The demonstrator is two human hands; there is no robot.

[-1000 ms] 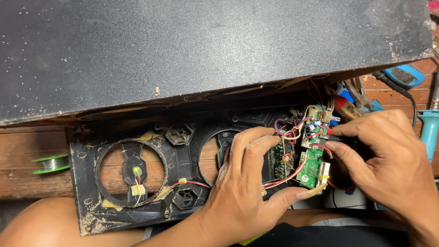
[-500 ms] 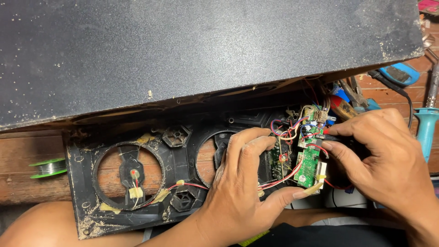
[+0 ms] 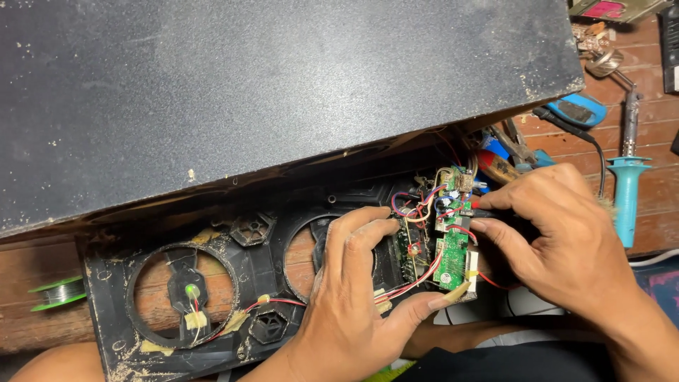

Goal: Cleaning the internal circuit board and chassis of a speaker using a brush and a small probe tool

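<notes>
While left hand (image 3: 353, 297) steadies, right hand (image 3: 566, 240) grips circuit board (image 3: 453, 240) (green)

Single head-worn view, looking steeply down and close onto a wooden table (image 3: 658, 191). Faces a large black cabinet (image 3: 283, 92) filling the upper frame, with both hands near the lower edge: left hand (image 3: 353, 311), right hand (image 3: 566, 240). No second view to overlap with.

circuit board (image 3: 453, 244): green
wires (image 3: 417, 205): red, blue, white
speaker panel (image 3: 233, 283): black, dusty
soldering iron (image 3: 626, 194): teal handle
solder spool (image 3: 60, 292): green
</notes>
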